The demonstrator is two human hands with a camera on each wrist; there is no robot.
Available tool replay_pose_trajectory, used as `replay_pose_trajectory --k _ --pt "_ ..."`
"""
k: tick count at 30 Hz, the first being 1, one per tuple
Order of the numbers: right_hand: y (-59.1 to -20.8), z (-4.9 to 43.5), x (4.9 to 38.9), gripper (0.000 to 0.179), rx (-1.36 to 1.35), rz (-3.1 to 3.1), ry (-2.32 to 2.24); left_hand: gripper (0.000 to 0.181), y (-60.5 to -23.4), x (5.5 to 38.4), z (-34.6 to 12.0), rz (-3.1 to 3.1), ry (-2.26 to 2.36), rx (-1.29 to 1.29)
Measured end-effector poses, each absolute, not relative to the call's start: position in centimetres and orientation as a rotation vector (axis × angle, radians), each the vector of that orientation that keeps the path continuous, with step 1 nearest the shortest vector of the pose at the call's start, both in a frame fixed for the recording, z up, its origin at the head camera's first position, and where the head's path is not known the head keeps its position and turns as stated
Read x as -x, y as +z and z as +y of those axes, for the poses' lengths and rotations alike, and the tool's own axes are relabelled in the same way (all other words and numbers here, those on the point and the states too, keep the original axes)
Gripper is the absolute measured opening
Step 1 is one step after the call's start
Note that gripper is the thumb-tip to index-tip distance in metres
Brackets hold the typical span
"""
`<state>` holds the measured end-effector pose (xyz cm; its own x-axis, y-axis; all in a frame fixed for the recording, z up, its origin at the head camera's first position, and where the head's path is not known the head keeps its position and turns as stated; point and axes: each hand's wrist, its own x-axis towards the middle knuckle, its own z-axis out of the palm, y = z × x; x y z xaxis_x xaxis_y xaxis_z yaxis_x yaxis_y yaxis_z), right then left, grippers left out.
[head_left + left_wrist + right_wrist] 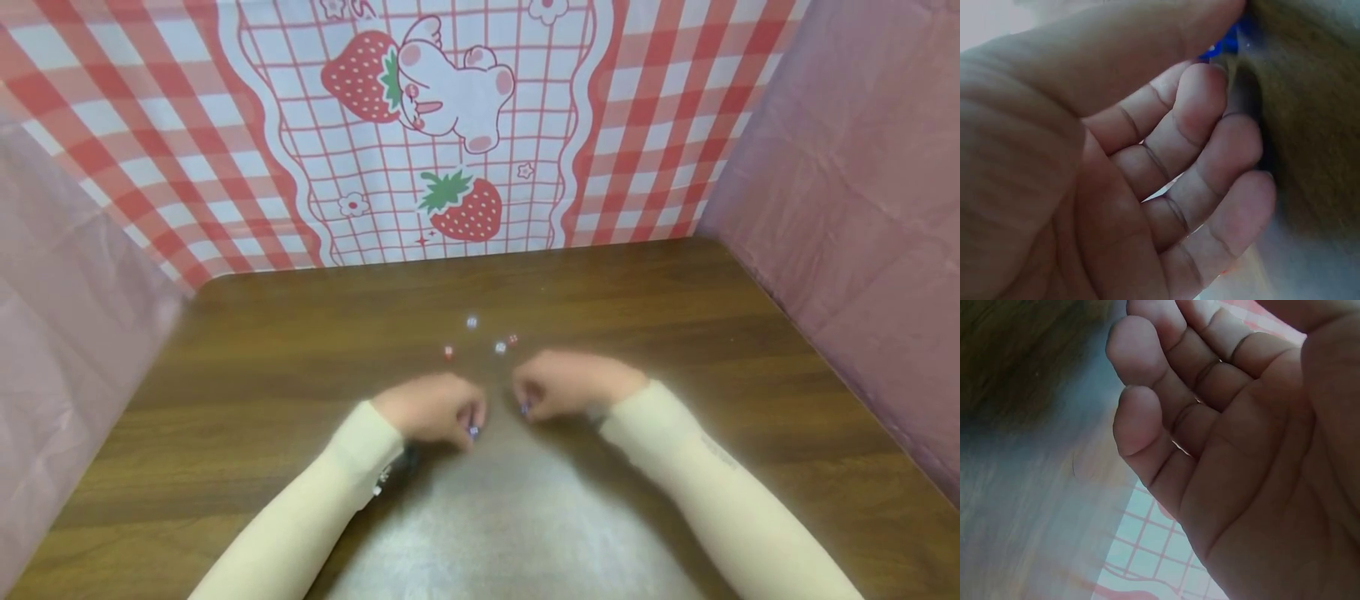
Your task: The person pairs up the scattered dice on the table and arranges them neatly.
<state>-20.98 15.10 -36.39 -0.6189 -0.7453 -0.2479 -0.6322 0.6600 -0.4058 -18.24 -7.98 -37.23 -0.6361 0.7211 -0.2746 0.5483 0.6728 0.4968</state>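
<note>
Between thumb and fingers, my left hand (433, 408) pinches a small blue die (473, 432) low over the table. A bit of that blue die also shows at the thumb tip in the left wrist view, the rest hidden by the fingers. To the right, my right hand (573, 385) pinches another blue die (525, 408) at its fingertips; the right wrist view shows the palm and curled fingers, but not that die. Just beyond the hands lie a red die (448, 352), a second red die (513, 339), a pale blue die (500, 347) and a farther pale blue one (472, 322).
The dark wooden table (300, 333) has a bright glare patch near its front. A red-and-white checked cloth (660, 108) with strawberries hangs behind its far edge. Pink fabric (847, 167) hangs along the right side, and more on the left.
</note>
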Motion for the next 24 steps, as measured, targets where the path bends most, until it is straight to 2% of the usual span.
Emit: replay_pose_trajectory --k 14,24 --pt "-36.49 14.82 20.83 0.015 1.121 2.458 -0.389 0.022 -37.70 18.03 -7.91 2.474 0.492 -0.981" --pt "-36.73 15.09 20.74 0.013 1.045 2.477 -0.377 0.020 -37.57 18.15 -8.20 2.445 0.531 -1.038"
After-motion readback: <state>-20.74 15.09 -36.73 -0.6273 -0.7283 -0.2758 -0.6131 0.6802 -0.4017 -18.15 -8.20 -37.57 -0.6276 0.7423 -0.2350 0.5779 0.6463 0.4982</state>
